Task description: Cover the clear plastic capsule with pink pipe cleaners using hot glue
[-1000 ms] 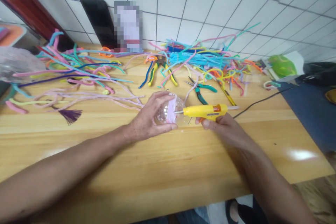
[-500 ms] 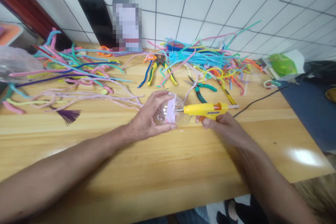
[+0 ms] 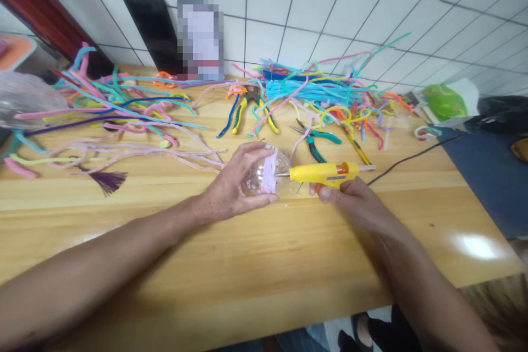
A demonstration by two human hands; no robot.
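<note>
My left hand (image 3: 235,184) is closed around a clear plastic ball (image 3: 282,164) above the middle of the wooden table. A band of pale purple pipe cleaner (image 3: 269,171) runs around the ball. My right hand (image 3: 342,192) grips a yellow hot glue gun (image 3: 317,172) with a finger at its orange trigger. The metal nozzle points left and meets the edge of the purple band. A glue stick (image 3: 367,167) pokes out of the gun's back end.
Pliers with yellow-green handles (image 3: 240,115) and teal pliers (image 3: 317,143) lie behind my hands. Pipe cleaners are heaped at the left (image 3: 111,104) and back (image 3: 309,91). A purple tassel (image 3: 108,180) lies left. Two phones, one black (image 3: 152,33), lean on the tiled wall. A black cord (image 3: 412,158) trails right.
Almost nothing differs. The glue gun has shifted very slightly right, its nozzle still at the purple band. My left hand keeps the ball in the same place.
</note>
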